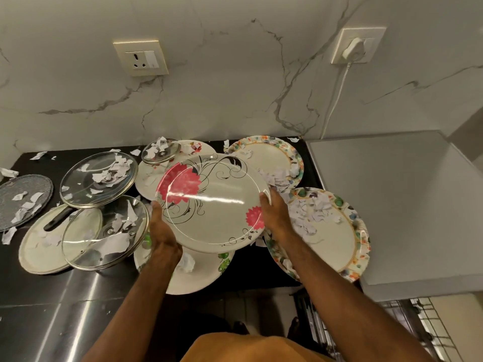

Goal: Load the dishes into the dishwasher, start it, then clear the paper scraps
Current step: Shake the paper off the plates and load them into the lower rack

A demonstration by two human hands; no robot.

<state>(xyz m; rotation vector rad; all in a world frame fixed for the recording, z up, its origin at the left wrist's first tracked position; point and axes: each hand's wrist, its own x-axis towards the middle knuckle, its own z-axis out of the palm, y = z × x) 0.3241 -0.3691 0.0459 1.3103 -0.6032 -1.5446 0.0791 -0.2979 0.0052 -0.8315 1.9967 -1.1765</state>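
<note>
I hold a white plate with pink flowers [213,202] tilted above the black counter [31,283]. My left hand [159,231] grips its left rim and my right hand [274,214] grips its right rim. No scraps lie on this plate. Under and around it lie other plates: a green-leaf plate [206,270], two colourful-rimmed plates [337,246] [271,158] and a small floral plate [193,147]. Torn paper scraps [313,212] cover them. Glass lids [99,178] [104,233] [160,151] lie to the left, also strewn with scraps.
A grey round mat [23,199] and a white lid with a black handle [49,244] lie at the far left. The dishwasher's white top [386,194] adjoins the counter on the right, with a wire rack [407,327] pulled out below. A socket [141,58] and a plugged-in cord [337,87] are on the marble wall.
</note>
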